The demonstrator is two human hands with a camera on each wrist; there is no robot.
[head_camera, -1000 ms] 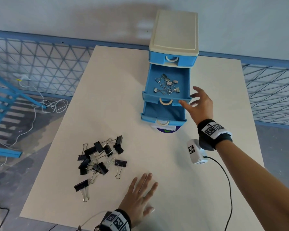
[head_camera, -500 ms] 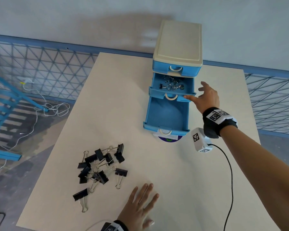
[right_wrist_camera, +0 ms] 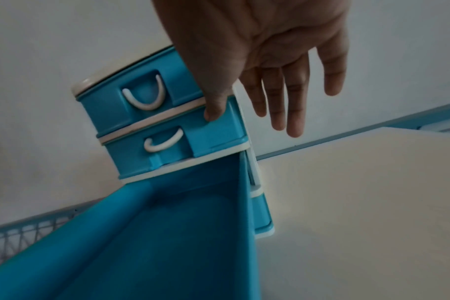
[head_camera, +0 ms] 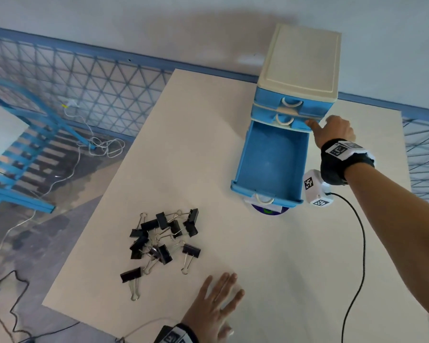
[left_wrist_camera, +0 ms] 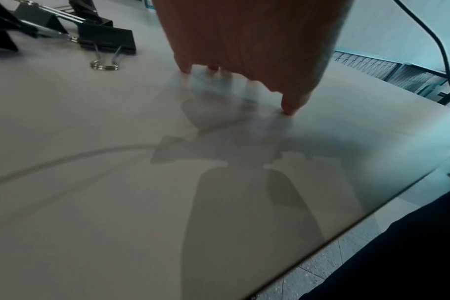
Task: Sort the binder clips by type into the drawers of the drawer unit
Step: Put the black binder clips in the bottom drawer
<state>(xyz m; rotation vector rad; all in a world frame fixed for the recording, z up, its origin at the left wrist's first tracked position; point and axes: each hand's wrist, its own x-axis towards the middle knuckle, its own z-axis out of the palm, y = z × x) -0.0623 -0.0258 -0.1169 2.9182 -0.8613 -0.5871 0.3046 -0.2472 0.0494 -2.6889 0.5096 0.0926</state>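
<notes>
A blue drawer unit (head_camera: 300, 70) with a cream top stands at the table's far side. Its top drawer (right_wrist_camera: 131, 95) and second drawer (head_camera: 285, 120) (right_wrist_camera: 172, 142) are pushed in. The third drawer (head_camera: 273, 167) (right_wrist_camera: 167, 233) is pulled out and holds nothing. My right hand (head_camera: 332, 132) (right_wrist_camera: 270, 81) has straight fingers, and its thumb presses the second drawer's front at the right corner. Several black binder clips (head_camera: 164, 238) (left_wrist_camera: 103, 38) lie in a loose pile on the table's left part. My left hand (head_camera: 216, 305) (left_wrist_camera: 244, 50) rests flat on the table near the front edge.
The cream table (head_camera: 258, 268) ends close in front of my left hand. A black cable (head_camera: 359, 243) trails from the right wrist camera across the table's right side. A blue mesh fence (head_camera: 84, 82) and white cords on the floor lie beyond the left edge.
The second drawer, open with silver clips a second ago, has been pushed fully in by my right hand. My left hand stayed flat on the table.
</notes>
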